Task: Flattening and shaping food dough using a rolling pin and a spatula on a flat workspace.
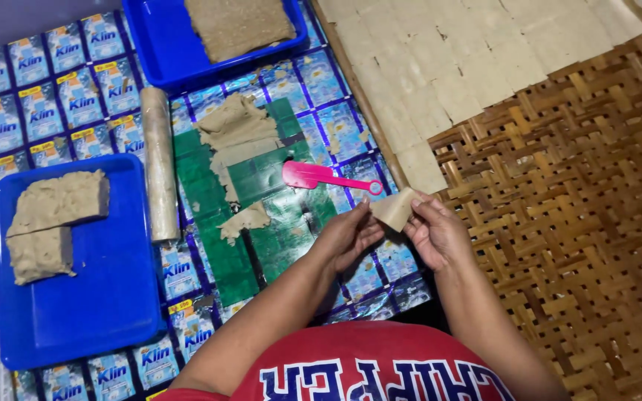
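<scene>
Pinching a thin square of pale dough between them, the left hand and the right hand meet just above the near part of the wrapper-covered mat, right where the mat's right edge meets the woven bamboo tray. Each grip is narrow, fingertips closed on an opposite side of the square, so the piece hangs tilted between the two hands. Just beyond the hands a pink plastic knife lies flat on the mat, its handle pointing toward the tray. Farther in, a ragged sheet of rolled-out dough is spread over the green middle of the mat, with a smaller scrap lying nearer the person. A rolling pin wrapped in clear film lies lengthwise left of that sheet, just beside a blue tray at the mat's near left, which carries two thick blocks of dough. A second blue tray at the far edge holds a flat brownish slab. On the far part of the woven bamboo tray, many cut squares lie in tight rows, touching edge to edge; the row nearest the hands ends just beyond the held piece.
</scene>
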